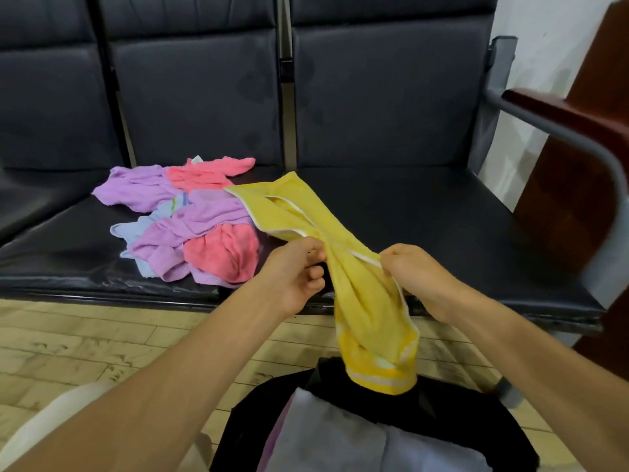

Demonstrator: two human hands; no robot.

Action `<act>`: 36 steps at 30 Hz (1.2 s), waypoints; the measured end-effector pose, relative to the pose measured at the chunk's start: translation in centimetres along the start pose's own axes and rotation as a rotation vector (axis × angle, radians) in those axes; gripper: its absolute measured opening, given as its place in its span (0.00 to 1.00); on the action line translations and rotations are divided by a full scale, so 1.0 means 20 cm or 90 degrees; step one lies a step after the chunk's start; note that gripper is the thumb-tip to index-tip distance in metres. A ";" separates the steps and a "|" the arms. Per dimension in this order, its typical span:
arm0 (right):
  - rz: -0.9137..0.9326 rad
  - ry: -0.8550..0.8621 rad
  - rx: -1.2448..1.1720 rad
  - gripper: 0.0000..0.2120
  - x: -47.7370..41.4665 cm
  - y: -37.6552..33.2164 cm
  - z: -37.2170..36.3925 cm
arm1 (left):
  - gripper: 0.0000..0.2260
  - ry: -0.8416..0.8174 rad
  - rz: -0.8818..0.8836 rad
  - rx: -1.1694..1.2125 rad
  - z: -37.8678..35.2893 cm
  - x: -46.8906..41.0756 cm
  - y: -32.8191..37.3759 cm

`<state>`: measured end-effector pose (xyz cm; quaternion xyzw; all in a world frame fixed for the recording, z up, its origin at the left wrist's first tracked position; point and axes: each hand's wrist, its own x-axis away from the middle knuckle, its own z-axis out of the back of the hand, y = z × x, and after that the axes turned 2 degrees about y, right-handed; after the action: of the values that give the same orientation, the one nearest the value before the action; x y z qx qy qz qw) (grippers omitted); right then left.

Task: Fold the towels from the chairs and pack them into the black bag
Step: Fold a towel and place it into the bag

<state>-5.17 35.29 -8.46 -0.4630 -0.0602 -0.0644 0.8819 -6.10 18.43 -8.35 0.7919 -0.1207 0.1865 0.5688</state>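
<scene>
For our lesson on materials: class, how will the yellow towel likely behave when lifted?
Probably floppy: the yellow towel sags and twists between the left hand and right hand, its end hanging over the bag. Likely light, since two small grips hold it up. Its fuzzy surface probably grips rather than slips.

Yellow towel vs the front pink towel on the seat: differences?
The yellow towel is pinched by the left hand and right hand; the pink towel lies untouched on the seat. The yellow towel is pulled out long, its lower end hanging over the black bag; the pink towel is bunched up. The yellow towel has white edging; the pink towel looks plain. Neither is folded.
</scene>
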 end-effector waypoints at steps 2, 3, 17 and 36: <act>-0.015 -0.015 0.002 0.05 -0.01 0.02 -0.01 | 0.08 0.018 -0.047 -0.084 0.00 0.00 0.00; -0.014 -0.020 0.009 0.07 -0.01 0.02 -0.01 | 0.08 0.030 -0.066 -0.122 0.00 0.01 0.00; 0.085 0.061 0.034 0.21 -0.05 0.03 0.02 | 0.10 0.026 -0.128 -0.271 0.04 0.04 -0.05; -0.080 0.006 -0.043 0.18 -0.02 0.10 0.08 | 0.15 0.055 0.038 -0.085 0.33 0.11 -0.11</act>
<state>-5.40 37.76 -9.19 -0.4877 -0.0831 -0.1238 0.8602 -2.15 12.87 -11.08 0.7393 -0.1322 0.2288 0.6194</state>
